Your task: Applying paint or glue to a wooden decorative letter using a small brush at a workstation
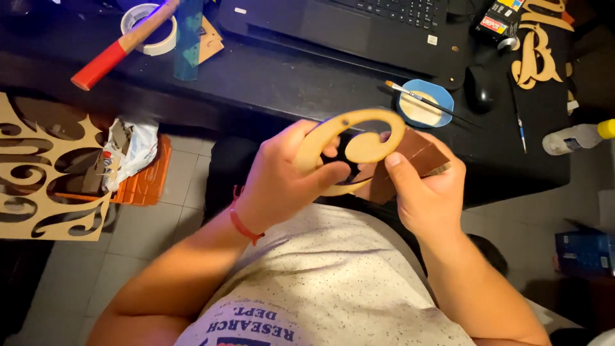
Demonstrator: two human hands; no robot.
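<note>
Holding wooden scroll cutout [359, 138] above desk's near edge [269, 102]: left hand [282, 186] pinching its curl, right hand [426, 192] clamping brown sandpaper block [410, 160] against it. Light, stiff, thin; likely snaps at narrow curves.

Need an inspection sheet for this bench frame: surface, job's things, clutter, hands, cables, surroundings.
Surface: dark desk, crowded.
Job's things: curled wooden cutout; folded brown sandpaper sheet against it.
Clutter: tape roll, red-handled tool, laptop, blue dish with brush across it, mouse, wooden letter, bottle.
Grippers: left hand grips the cutout; right hand holds the sheet.
Cables: nothing seen.
Surroundings: tiled floor, large cut wooden panel, orange tray.
</note>
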